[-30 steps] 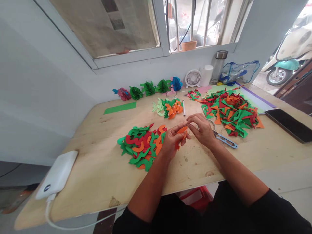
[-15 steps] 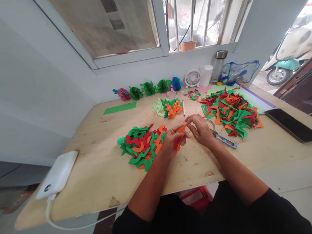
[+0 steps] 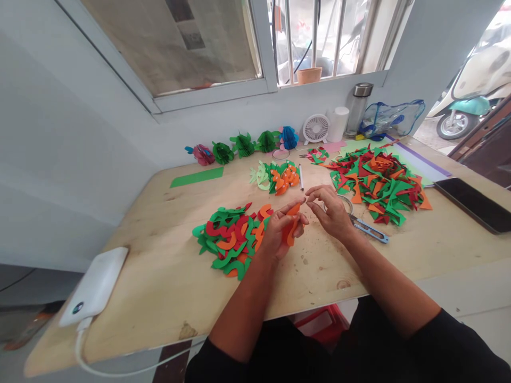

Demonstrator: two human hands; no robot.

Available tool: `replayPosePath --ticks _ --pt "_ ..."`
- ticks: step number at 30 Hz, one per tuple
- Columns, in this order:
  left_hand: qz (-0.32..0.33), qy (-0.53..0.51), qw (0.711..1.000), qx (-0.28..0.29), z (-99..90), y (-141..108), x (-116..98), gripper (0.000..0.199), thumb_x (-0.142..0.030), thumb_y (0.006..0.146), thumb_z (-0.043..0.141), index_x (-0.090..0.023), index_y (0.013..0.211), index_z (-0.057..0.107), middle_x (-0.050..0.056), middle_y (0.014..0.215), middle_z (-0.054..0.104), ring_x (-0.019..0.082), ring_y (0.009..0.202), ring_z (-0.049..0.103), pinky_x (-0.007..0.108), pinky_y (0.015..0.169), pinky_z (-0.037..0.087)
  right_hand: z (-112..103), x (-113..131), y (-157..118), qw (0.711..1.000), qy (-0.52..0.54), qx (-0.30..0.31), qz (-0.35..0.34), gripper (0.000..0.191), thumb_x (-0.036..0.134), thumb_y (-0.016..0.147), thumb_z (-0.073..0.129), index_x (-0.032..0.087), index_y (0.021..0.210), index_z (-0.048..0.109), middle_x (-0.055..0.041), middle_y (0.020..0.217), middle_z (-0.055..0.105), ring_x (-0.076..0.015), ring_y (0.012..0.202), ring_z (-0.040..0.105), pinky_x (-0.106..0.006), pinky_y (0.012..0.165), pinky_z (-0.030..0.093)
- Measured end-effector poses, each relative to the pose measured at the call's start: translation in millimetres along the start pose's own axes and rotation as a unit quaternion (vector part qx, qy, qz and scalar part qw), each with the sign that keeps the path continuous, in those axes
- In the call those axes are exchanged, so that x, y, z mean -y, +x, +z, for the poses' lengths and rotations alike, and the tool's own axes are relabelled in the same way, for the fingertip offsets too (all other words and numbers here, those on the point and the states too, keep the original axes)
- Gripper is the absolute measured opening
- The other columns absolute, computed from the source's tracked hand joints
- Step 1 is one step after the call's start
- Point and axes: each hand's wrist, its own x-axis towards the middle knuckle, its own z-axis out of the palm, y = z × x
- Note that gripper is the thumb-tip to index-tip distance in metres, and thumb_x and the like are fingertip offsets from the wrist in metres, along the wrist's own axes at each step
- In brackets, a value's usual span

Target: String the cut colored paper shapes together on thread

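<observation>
My left hand [image 3: 278, 231] is closed around an orange cut-paper piece [image 3: 293, 231], parts of which stick out between the fingers. My right hand [image 3: 329, 211] is just to its right, thumb and fingertips drawn together in a pinch close to the left fingertips; whether anything tiny is between them I cannot make out. Beside my left hand lies a heap of green, red and orange wavy paper cut-outs [image 3: 229, 239], partly hidden by that hand. Scissors with blue handles [image 3: 371, 232] rest on the table beyond my right wrist.
A pile of paper scraps [image 3: 383, 181] lies right, near a black phone [image 3: 477, 204]. Small paper shapes [image 3: 285, 178] and a white pen [image 3: 301, 177] sit ahead. Paper honeycomb figures [image 3: 243, 144], a fan [image 3: 315, 128] and a bottle [image 3: 356, 111] line the wall. A corded power bank [image 3: 96, 284] stands left.
My right hand has shifted slightly right, its fingertips a little apart from the left hand's. The orange paper in my left hand has turned slightly.
</observation>
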Motion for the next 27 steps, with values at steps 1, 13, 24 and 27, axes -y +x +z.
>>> replayPosePath --ticks 1,13,24,27 --pt "0.0 0.003 1.0 0.003 -1.1 0.9 1.1 0.053 -0.02 0.067 0.065 -0.014 0.119 0.059 0.003 0.065 0.065 0.006 0.043 0.043 0.021 0.048 0.03 0.1 0.2 0.1 1.0 0.0 0.0 0.0 0.004 0.02 0.087 0.051 0.023 0.084 0.052 -0.0065 0.092 0.062 -0.0214 0.093 0.057 -0.04 0.084 0.045" --pt "-0.007 0.026 1.0 -0.015 1.3 1.4 2.4 0.053 -0.022 0.065 0.067 -0.011 0.117 0.06 0.004 0.064 0.064 0.006 0.045 0.045 0.021 0.047 0.031 0.2 0.4 -0.3 1.0 -0.004 0.006 0.009 0.006 0.02 0.087 0.051 0.023 0.084 0.055 -0.0068 0.092 0.063 -0.0215 0.092 0.057 -0.041 0.083 0.045" --pt "-0.014 0.016 1.0 -0.014 2.7 1.2 2.3 0.056 -0.02 0.065 0.067 -0.011 0.119 0.058 0.004 0.067 0.064 0.006 0.046 0.045 0.021 0.047 0.029 0.8 -0.4 -0.4 1.0 -0.003 0.013 0.007 0.004 0.021 0.087 0.052 0.023 0.084 0.055 -0.0068 0.093 0.063 -0.0214 0.092 0.057 -0.041 0.084 0.045" --pt "-0.009 0.018 1.0 -0.011 2.1 1.6 3.3 0.054 -0.021 0.065 0.067 -0.011 0.118 0.059 0.004 0.065 0.064 0.006 0.044 0.044 0.021 0.047 0.03 1.3 -1.0 -1.1 1.0 -0.013 0.009 0.005 0.004 0.021 0.087 0.052 0.023 0.085 0.055 -0.0069 0.093 0.063 -0.0219 0.092 0.057 -0.041 0.083 0.046"
